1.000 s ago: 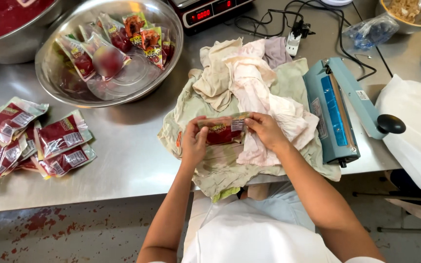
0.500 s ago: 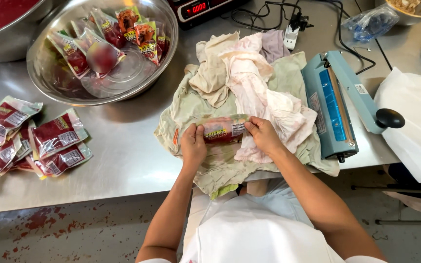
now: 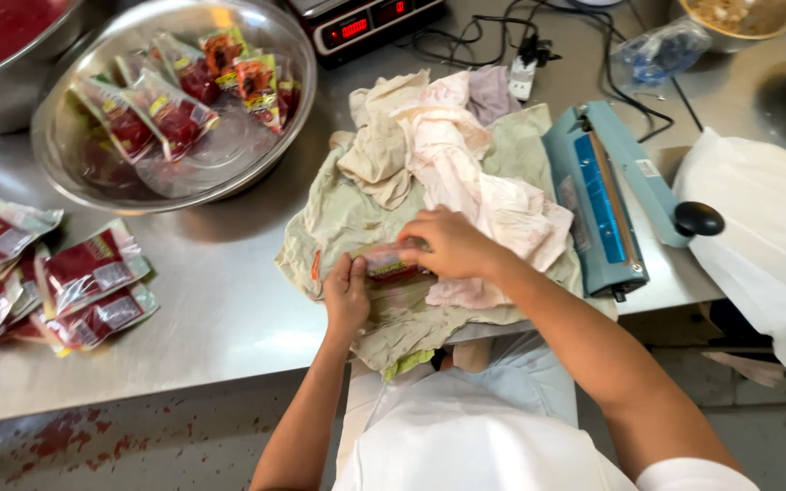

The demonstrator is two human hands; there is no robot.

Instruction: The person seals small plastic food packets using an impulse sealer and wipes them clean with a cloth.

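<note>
Pinching a small sealed pouch between both hands, we hold it low over the rags heaped on the steel table. Our left hand has its fingers closed on the pouch's left end, thumb side up. Our right hand lies flat across the pouch's right part, fingers curled down over it and hiding most of it; only a strip of clear film with red filling shows between the two hands. The pouch rests against the greenish cloth at the bottom of the heap, with pink and beige rags bunched just behind it.

To our right, just beside the rags, stands a blue heat sealer with a black knob on its handle, and past it a white plastic bag hangs over the table edge. To our left, well apart from the hands, a pile of filled pouches lies on the steel. Behind them a metal bowl holds more pouches, and a second bowl of red paste sits at the far left corner. A scale with red digits stands at the back, its cables trailing across the table.
</note>
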